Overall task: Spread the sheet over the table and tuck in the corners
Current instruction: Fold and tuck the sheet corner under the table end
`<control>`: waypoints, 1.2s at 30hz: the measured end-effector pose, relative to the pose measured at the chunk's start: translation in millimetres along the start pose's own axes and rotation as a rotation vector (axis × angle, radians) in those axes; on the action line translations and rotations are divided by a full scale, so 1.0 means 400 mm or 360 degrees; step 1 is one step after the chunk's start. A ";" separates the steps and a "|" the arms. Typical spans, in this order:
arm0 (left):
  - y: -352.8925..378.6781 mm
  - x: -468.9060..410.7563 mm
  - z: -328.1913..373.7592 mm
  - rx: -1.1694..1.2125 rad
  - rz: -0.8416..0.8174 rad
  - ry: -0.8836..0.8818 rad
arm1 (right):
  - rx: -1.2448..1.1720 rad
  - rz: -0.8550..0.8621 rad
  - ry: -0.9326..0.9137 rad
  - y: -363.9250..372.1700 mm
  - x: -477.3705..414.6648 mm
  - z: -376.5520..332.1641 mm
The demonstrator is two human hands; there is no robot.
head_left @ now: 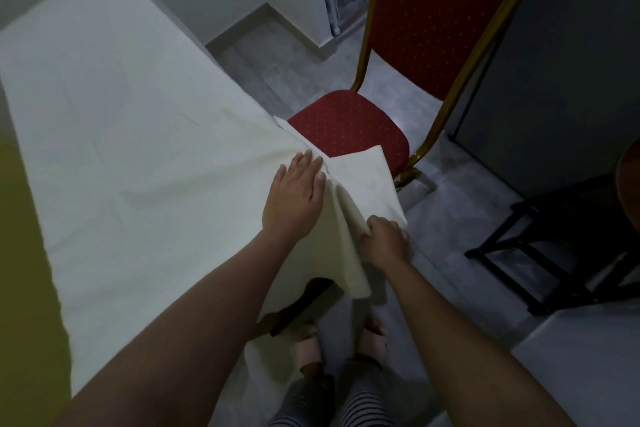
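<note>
We are tucking 1 corner. Our left hand [294, 194] lies flat on the sheet [121, 114] at the corner of the table [298, 305], fingers straight and close together. Our right hand [384, 241] pinches the hanging fold in curled fingers. To do this well, we should press the top so it cannot slide, draw the fold taut and down, then fold it under the edge. The sheet is cream with faint crease lines. It covers the tabletop and hangs in loose pleats beside a chair [349, 125].

Head camera, steeply downward, close above sheet [121, 114]
</note>
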State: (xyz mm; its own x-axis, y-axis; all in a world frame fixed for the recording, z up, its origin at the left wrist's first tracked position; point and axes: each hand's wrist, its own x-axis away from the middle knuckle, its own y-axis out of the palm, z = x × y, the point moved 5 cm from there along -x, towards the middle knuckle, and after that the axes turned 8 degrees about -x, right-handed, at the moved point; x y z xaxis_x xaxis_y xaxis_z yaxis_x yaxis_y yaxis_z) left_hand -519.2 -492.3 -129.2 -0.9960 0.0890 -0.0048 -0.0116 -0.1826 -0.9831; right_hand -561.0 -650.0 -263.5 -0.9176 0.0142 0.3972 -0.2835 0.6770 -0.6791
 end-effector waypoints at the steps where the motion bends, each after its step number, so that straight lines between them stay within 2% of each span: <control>1: 0.000 0.000 0.000 0.0007 -0.0005 0.0003 | -0.0041 0.0085 0.0017 0.001 0.023 0.003; 5: 0.003 0.001 -0.003 0.0030 -0.0029 0.0000 | -0.0122 0.0545 0.0023 -0.016 0.122 -0.007; 8: 0.001 0.000 -0.002 0.0054 -0.0032 0.0004 | -0.0356 0.0711 -0.0007 -0.036 0.173 -0.032; 10: -0.001 -0.001 -0.002 0.0049 -0.0032 0.0013 | -0.0627 0.0659 0.0006 -0.022 0.204 -0.055; 13: -0.006 0.002 0.000 0.0091 -0.0024 0.0002 | -0.1195 0.0429 0.0124 0.024 0.232 -0.109; 16: -0.010 0.000 0.005 0.0135 0.0003 0.0004 | -0.1380 0.0300 0.0052 0.028 0.232 -0.141; 19: -0.008 0.001 0.003 0.0107 -0.0004 0.0010 | -0.1289 0.0282 0.0026 0.011 0.218 -0.070; 22: -0.011 0.002 0.008 0.0098 0.0016 0.0048 | -0.0765 0.0240 0.0122 0.035 0.196 0.041; 24: -0.012 0.007 0.010 0.0104 0.0029 0.0070 | -0.0422 0.0429 0.0272 0.043 0.178 0.087; 25: -0.013 0.008 0.010 0.0105 0.0030 0.0080 | -0.0407 0.0581 0.0360 0.036 0.169 0.098; 27: -0.014 0.008 0.008 0.0113 0.0024 0.0086 | -0.0552 0.0903 0.0534 0.001 0.157 0.101; 29: -0.012 0.008 0.005 0.0119 0.0022 0.0093 | -0.0762 0.1076 0.0623 -0.024 0.149 0.094; 31: -0.010 0.009 0.004 0.0112 0.0031 0.0106 | -0.0890 0.0996 0.0510 -0.023 0.133 0.049; 34: -0.008 0.007 0.004 0.0085 0.0069 0.0129 | -0.0791 0.0765 0.0099 -0.013 0.092 -0.069; 36: -0.005 0.007 0.003 0.0055 0.0083 0.0152 | -0.0805 0.0734 0.0038 -0.019 0.048 -0.115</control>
State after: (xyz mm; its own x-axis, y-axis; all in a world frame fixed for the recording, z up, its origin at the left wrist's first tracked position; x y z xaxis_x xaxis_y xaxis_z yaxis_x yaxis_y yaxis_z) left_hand -521.9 -493.0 -127.1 -0.9824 0.1711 -0.0745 0.0351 -0.2231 -0.9742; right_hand -563.6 -621.1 -222.3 -0.9052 0.3959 0.1542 0.3051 0.8583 -0.4127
